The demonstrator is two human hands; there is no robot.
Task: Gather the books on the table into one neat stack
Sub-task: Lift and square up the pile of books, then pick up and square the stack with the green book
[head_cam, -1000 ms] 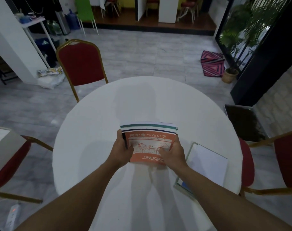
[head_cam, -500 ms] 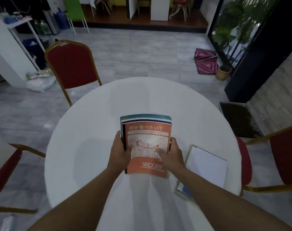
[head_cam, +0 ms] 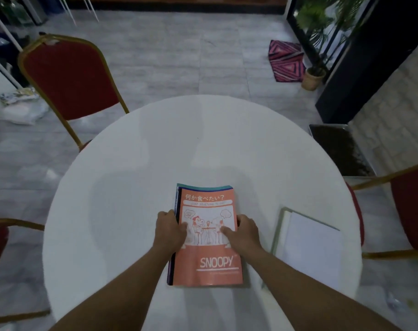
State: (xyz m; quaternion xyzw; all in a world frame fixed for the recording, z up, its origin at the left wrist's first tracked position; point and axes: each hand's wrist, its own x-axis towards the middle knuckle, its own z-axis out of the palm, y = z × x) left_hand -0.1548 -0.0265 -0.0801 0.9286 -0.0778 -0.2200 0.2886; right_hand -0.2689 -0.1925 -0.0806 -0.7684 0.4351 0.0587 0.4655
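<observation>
Honestly, with both hands, left hand (head_cam: 169, 229) and right hand (head_cam: 245, 231), in a flat grip pinching the book stack (head_cam: 206, 237) mid-tabletop (head_cam: 131, 187), I'd square edges, then add the white book (head_cam: 308, 247) on the right.

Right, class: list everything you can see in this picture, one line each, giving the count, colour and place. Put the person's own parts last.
Round table: one, white, centre of view.
Stack of books: one stack, orange Snoopy cover on top, darker edges showing beneath; near-centre of the table.
Clear folder with white paper: one, lying apart from the stack at the table's right edge.
Chairs: three, red with gold frames; far left, near left, right.
Patterned cushion: one, pink and dark, on the floor, far right.
Potted plant: one, green, beside the cushion.
Dark tray: one, on the floor to the right of the table.
Left hand: on the stack's left edge.
Right hand: on the stack's right edge.
</observation>
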